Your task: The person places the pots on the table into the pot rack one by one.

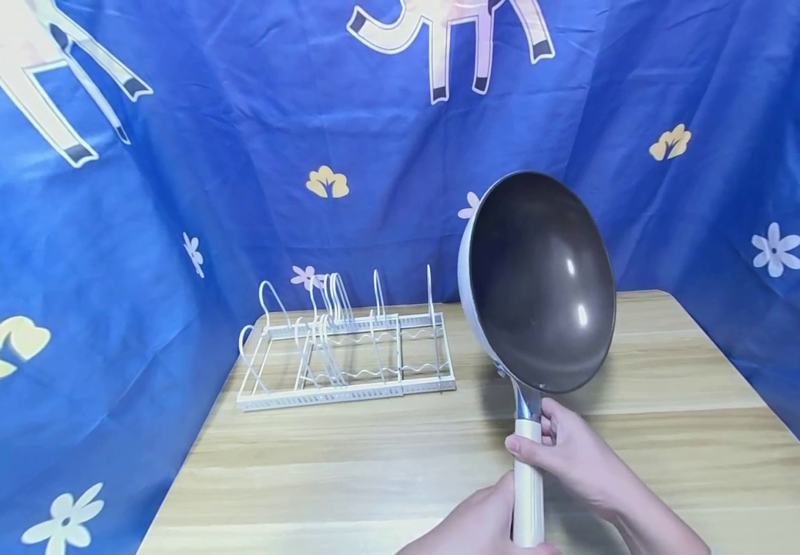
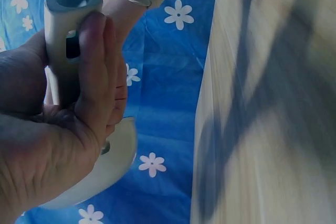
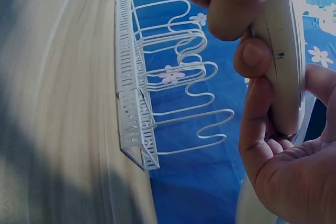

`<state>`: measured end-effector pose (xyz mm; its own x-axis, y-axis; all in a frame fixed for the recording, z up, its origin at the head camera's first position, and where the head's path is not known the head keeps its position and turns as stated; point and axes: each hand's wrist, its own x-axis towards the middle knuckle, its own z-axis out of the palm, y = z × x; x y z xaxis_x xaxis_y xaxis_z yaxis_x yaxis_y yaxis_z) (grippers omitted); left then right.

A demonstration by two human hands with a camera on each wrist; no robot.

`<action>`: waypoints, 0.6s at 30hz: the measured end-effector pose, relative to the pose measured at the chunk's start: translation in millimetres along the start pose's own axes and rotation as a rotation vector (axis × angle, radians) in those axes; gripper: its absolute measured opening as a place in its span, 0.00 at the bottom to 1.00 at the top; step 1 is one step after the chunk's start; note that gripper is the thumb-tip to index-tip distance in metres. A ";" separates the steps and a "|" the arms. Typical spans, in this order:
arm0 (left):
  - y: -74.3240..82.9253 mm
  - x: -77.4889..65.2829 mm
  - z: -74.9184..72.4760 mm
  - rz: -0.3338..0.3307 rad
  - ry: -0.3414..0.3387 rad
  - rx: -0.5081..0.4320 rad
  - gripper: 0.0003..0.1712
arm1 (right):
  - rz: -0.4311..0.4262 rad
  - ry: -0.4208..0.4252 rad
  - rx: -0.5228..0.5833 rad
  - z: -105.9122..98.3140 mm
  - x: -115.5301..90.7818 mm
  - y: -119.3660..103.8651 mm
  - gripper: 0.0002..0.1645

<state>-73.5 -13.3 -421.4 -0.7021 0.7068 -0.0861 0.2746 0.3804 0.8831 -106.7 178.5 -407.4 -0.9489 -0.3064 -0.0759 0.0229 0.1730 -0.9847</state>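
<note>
A deep wok (image 1: 542, 285) with a dark inside and a pale outside is held up over the table, its open side turned toward me. Its off-white handle (image 1: 529, 482) points down toward me. My left hand (image 1: 472, 520) grips the handle's lower part; in the left wrist view the fingers wrap the handle (image 2: 63, 72) below its hollow end. Closer to the bowl, my right hand (image 1: 580, 455) holds the handle's upper part between thumb and fingers. The right wrist view shows both hands on the handle (image 3: 283, 61), while most of the bowl is hidden there.
A white wire rack (image 1: 354, 393) with upright looped dividers stands on the wooden table (image 1: 344, 470), left of the wok. Blue patterned cloth (image 1: 386, 177) hangs behind the table and along both its sides.
</note>
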 end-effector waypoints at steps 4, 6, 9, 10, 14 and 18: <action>5.1 -4.4 -2.6 -0.036 0.071 0.117 0.35 | -0.027 -0.012 0.001 2.6 2.7 -4.4 0.25; 6.9 -6.9 -4.9 -0.049 0.100 0.140 0.32 | -0.042 -0.019 0.002 3.8 5.4 -7.0 0.24; 7.8 -11.3 -8.3 -0.055 0.139 0.144 0.32 | -0.064 -0.030 0.011 6.6 9.9 -11.6 0.23; 7.9 -12.9 -9.4 -0.057 0.153 0.140 0.32 | -0.073 -0.034 0.019 7.7 11.4 -13.2 0.24; 8.2 -18.8 -13.3 -0.073 0.197 0.116 0.34 | -0.110 -0.073 0.061 12.8 17.3 -19.8 0.23; 8.1 -24.5 -15.4 -0.092 0.237 0.084 0.34 | -0.152 -0.137 0.103 17.5 22.6 -25.4 0.20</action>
<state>-64.2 -36.7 -405.1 -0.8580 0.5117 -0.0450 0.2496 0.4918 0.8342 -123.2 150.8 -386.9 -0.8923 -0.4473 0.0609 -0.0784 0.0207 -0.9967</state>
